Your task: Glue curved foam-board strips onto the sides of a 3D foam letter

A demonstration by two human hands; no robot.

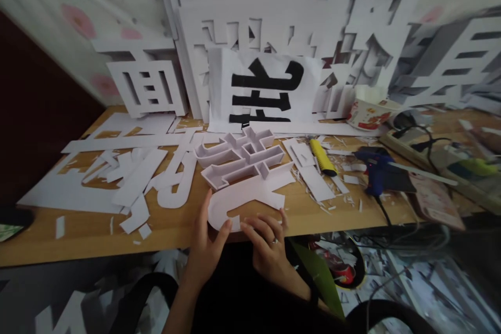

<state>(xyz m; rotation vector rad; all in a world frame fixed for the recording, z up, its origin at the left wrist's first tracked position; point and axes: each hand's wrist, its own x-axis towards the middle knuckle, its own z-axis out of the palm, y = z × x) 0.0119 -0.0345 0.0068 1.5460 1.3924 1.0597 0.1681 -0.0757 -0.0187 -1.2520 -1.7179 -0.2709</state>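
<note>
A white foam board character piece (242, 195), rounded at its left end, lies at the table's front edge. My left hand (207, 248) grips that rounded end, with the index finger along its outer side and the thumb at the near edge. My right hand (268, 245), a ring on one finger, has its fingers bent onto the near strip of the same piece. Just behind it, touching or nearly so, is a raised character with thin upright walls (245, 159). A paper sheet printed with a black character (266, 88) leans upright at the back.
Foam board offcuts (136, 175) cover the left of the wooden table (97, 240). To the right lie a yellow-handled cutter (323, 156), a blue glue gun (373, 169) with its cord, and a paper cup (370, 112). Cut-out boards (282, 15) and finished block characters (146, 86) stand behind.
</note>
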